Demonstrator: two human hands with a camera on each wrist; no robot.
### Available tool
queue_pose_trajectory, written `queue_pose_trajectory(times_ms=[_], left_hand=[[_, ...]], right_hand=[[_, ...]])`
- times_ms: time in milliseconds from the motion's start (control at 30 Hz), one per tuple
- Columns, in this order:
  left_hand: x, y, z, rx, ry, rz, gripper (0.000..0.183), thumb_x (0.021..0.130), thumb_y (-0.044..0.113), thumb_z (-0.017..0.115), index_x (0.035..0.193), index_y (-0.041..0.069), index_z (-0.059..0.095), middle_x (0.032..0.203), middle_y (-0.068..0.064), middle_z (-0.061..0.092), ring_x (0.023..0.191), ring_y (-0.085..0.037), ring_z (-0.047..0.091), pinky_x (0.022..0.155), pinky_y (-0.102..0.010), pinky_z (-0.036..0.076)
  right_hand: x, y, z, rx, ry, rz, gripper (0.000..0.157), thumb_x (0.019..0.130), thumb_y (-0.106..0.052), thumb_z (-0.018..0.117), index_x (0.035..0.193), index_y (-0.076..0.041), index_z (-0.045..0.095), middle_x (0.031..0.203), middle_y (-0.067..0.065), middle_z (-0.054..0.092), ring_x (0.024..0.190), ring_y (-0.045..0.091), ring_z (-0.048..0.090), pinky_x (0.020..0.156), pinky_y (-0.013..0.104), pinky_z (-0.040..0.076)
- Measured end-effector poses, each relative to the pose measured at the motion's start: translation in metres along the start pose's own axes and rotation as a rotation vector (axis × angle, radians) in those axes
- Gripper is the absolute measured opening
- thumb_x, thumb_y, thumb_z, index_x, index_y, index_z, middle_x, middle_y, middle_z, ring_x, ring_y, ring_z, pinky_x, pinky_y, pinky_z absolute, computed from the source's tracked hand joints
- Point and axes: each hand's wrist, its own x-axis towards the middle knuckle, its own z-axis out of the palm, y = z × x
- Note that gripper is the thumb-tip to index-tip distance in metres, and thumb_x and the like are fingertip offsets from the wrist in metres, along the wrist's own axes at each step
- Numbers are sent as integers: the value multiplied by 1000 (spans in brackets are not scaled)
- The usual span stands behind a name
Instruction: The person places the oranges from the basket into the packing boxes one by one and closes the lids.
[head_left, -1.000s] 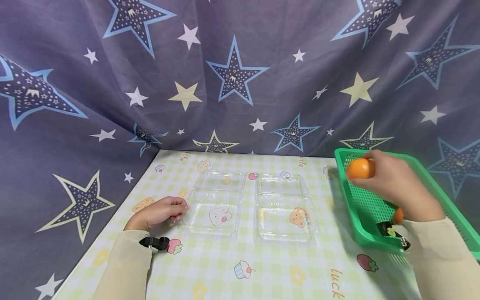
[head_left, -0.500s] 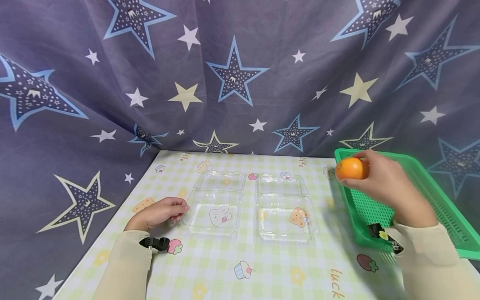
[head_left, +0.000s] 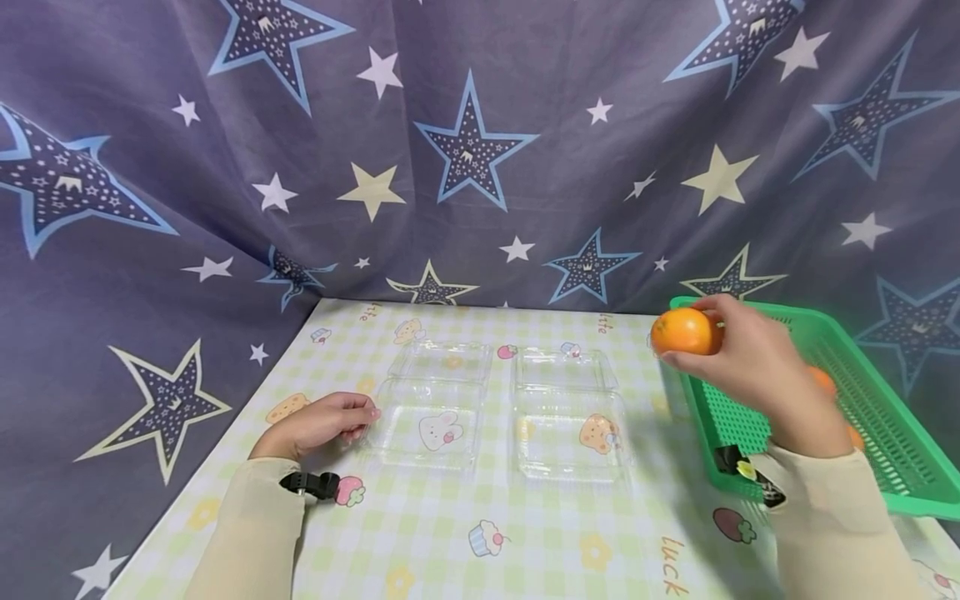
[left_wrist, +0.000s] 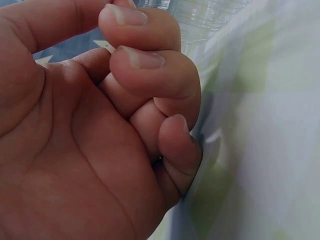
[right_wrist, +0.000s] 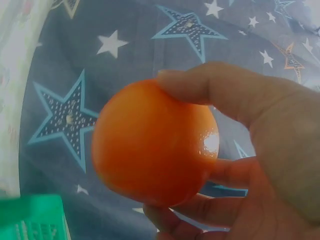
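Take the gap between the containers as the centre of a clock. At two o'clock, the right hand (head_left: pixel 742 354) holds a glossy, round orange fruit (head_left: pixel 681 332) in the air, just past the left rim of a green, perforated plastic basket (head_left: pixel 731 408) at three o'clock. Its grip pinches the fruit between thumb and curled fingers. More orange fruit (head_left: pixel 822 381) shows in the basket, partly behind the forearm. Two clear plastic hinged containers, a left one (head_left: pixel 427 425) and a right one (head_left: pixel 566 446), lie unfolded on the cloth-covered counter (head_left: pixel 442 533), nothing in either. The left hand (head_left: pixel 311 429) is at nine o'clock, fingers bent, fingertips at the left container's edge; whether they pinch it, I cannot tell.

The step in hand looks like moving fruit out of the basket, probably into a container. The next move likely calls for travel toward eight o'clock, then a low, gentle release.
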Motion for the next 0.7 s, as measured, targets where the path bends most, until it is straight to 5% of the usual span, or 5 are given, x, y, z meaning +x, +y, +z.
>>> queue_pose_trajectory(times_ms=[700], left_hand=[[2,-6,-2,-6,-4,4,38,107,27,58,93,-8,54,74,-8,46,66,-20,44,65,-33,41]], right_hand=[[6,-30,24,136,-20,2,83,84,-61,78,139,-6,50,121,18,67,99,33,70,70,35,55]])
